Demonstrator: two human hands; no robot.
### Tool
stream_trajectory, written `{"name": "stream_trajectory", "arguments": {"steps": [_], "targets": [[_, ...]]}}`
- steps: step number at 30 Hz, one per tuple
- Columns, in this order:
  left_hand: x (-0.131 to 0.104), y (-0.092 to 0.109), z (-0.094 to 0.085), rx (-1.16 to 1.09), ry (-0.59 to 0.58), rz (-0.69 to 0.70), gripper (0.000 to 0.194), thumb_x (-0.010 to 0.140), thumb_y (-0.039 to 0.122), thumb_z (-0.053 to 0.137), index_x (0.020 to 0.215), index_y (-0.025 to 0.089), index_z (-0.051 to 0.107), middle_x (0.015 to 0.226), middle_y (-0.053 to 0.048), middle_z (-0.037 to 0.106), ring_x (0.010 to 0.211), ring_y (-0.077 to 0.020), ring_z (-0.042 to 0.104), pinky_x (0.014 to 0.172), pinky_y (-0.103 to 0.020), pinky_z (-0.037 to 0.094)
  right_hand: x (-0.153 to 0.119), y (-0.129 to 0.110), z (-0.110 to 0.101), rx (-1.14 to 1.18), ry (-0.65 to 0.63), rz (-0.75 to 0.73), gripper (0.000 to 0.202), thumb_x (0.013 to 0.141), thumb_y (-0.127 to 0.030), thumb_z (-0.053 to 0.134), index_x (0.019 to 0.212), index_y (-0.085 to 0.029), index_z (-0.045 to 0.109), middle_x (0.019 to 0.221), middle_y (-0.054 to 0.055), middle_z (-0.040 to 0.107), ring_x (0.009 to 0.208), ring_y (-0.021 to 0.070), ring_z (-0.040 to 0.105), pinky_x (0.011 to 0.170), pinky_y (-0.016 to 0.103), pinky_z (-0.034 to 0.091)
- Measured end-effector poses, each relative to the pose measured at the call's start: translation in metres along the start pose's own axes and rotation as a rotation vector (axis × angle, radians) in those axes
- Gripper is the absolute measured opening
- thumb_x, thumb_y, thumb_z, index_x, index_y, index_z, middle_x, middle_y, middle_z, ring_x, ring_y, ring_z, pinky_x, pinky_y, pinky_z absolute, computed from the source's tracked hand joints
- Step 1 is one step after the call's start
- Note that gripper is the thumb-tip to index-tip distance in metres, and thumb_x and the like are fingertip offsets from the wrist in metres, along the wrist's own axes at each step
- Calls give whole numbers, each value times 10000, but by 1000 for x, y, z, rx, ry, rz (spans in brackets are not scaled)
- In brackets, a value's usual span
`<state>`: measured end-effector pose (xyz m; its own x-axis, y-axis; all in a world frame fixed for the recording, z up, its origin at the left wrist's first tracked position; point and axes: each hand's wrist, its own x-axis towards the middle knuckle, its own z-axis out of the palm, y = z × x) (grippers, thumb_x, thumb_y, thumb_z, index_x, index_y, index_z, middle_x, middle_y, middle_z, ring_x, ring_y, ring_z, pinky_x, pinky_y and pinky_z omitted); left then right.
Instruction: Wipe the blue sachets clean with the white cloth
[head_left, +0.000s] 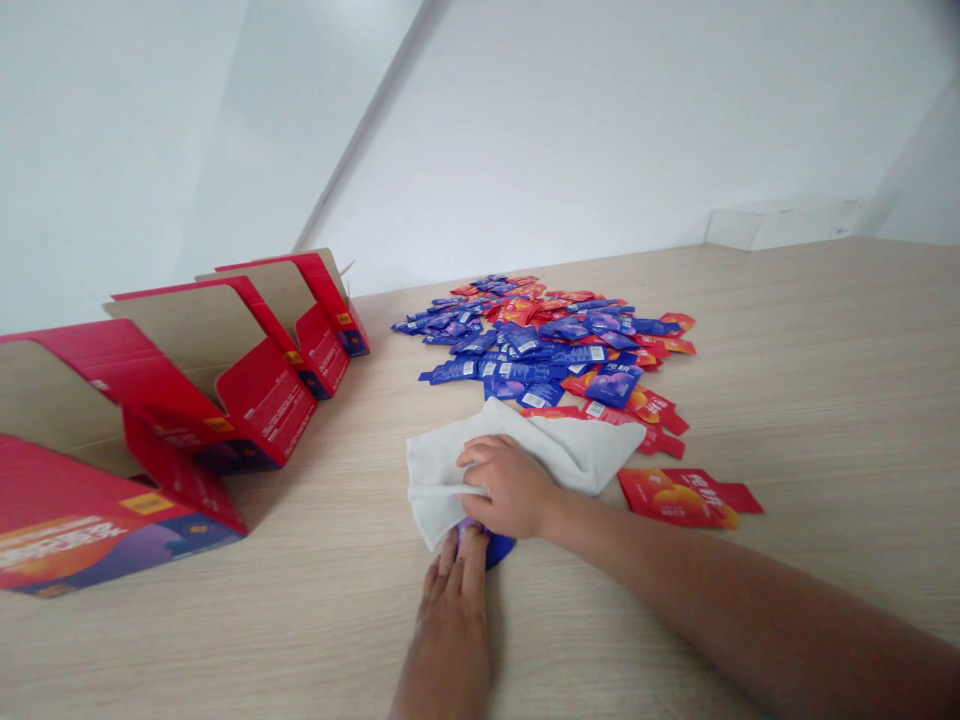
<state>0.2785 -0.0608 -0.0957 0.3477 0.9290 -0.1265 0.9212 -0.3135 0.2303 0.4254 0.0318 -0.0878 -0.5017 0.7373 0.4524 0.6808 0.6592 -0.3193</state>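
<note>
One white cloth [574, 440] partly hides one blue packet [499, 550], well short of the counter's [810, 370] far edge. My left hand [454, 600] presses it, fingers extended; my right hand [514, 487] half-curls over cloth, grip unclear. Boxes [60, 510]: four, nearest cropped; piled packets [540, 345]: uncountable.

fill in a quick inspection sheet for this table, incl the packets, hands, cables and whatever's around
Surface: pale wood-grain tabletop
Job's things: white cloth partly over a blue packet
Clutter: mixed pile of blue and red packets beyond the cloth; single red packet by the right forearm; row of red boxes with raised flaps at left
Grippers: bare hands; left hand on the blue packet, right hand on the cloth
Cables: nothing seen
Surroundings: pale wall behind; white object at far right, unclear
</note>
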Motion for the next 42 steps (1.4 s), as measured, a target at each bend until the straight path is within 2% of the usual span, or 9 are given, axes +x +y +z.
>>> {"name": "stream_trajectory", "arguments": {"steps": [4,7,16,25,28,31,37,39,42], "targets": [[-1,0,-3,21,-42,-8,702,749,-81,115,1408,78,296,1490,-168,303,1386,-231,203,1114,-433,311,2,5,0,-42,0,97,179,818,-285,587,774,-162,710,1016,75,671,1055,212,524,950,373,342],[-1,1,-4,28,-47,-6,712,742,-85,108,1409,78,293,1487,-164,307,1386,-230,196,1111,-433,316,2,6,0,-37,3,87,184,820,-291,586,764,-163,706,1022,76,670,1053,214,528,943,371,349],[2,-1,4,-26,2,12,661,766,-50,183,1396,102,317,1445,-162,408,1358,-203,317,1092,-435,352,-2,-3,-2,47,-62,-210,199,798,-351,623,725,-178,689,1092,52,664,1132,230,505,976,396,347],[-2,1,-2,17,-30,-24,711,747,-69,97,1408,91,302,1493,-134,321,1389,-206,201,1114,-409,305,1,4,0,-34,2,66,187,818,-298,591,761,-166,711,1028,76,673,1076,224,515,964,384,338],[-2,0,-2,28,-48,-18,706,750,-70,110,1412,91,297,1495,-136,311,1388,-213,203,1113,-406,305,1,6,0,-47,12,99,183,817,-288,589,765,-159,708,1017,76,674,1054,221,526,947,380,348],[-1,0,-1,27,-42,-24,692,763,-64,103,1410,83,298,1494,-153,307,1387,-227,213,1117,-425,300,1,6,0,-17,16,54,181,815,-298,598,756,-162,702,1038,70,671,1068,222,523,956,383,348],[2,1,3,4,-38,-1,647,775,-45,141,1404,38,271,1455,-193,380,1375,-205,285,1105,-422,324,-3,-2,-1,75,-54,-196,206,809,-350,615,735,-171,687,1093,55,660,1133,233,502,975,394,345],[3,0,4,8,-31,-1,651,770,-52,146,1400,45,279,1447,-185,398,1370,-192,295,1106,-407,326,-3,-3,-1,68,-58,-205,207,806,-351,618,733,-170,687,1089,54,662,1133,233,503,980,394,341],[3,0,3,36,-47,-19,683,756,-68,117,1412,57,262,1477,-171,349,1380,-204,259,1114,-419,311,-2,-2,0,36,-34,-118,195,802,-337,622,735,-168,693,1070,57,667,1109,231,511,975,389,342]]}}
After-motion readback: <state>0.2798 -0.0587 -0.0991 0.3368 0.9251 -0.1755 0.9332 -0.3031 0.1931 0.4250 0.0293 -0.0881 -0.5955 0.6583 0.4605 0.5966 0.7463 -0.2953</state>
